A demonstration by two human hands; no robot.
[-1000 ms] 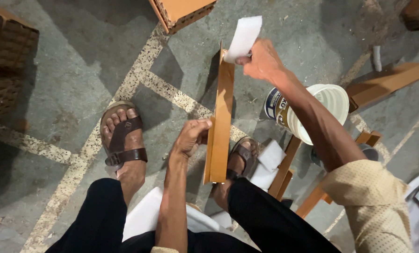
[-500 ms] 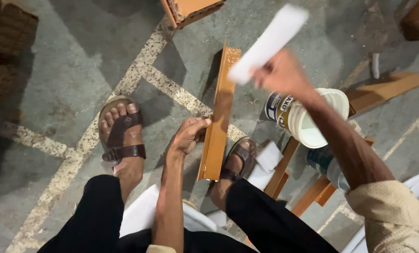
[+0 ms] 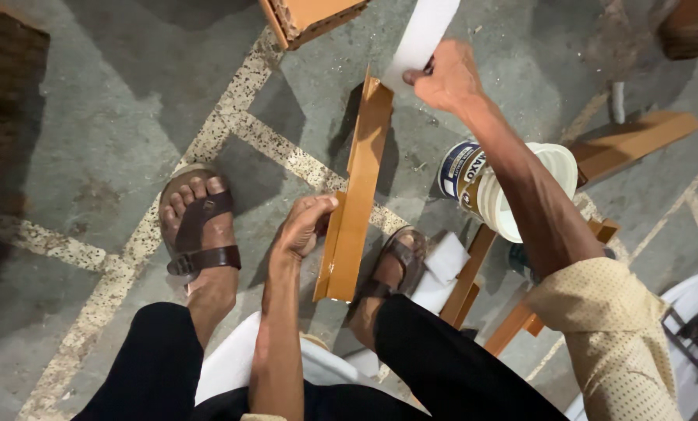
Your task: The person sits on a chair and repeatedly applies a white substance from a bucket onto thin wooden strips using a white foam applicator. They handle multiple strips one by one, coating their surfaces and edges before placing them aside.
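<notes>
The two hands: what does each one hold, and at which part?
The left hand grips the orange wooden strip at its lower side edge. The right hand pinches the white sheet at its lower end.

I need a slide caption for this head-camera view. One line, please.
Left hand steadies an orange wooden strip upright on the floor; right hand holds white paper above it.

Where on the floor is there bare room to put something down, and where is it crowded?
Bare grey concrete floor lies left of the long orange wooden strip that the left hand steadies. Crowded: right of the strip, where the white plastic bucket and orange wooden pieces lie under the right hand.
</notes>
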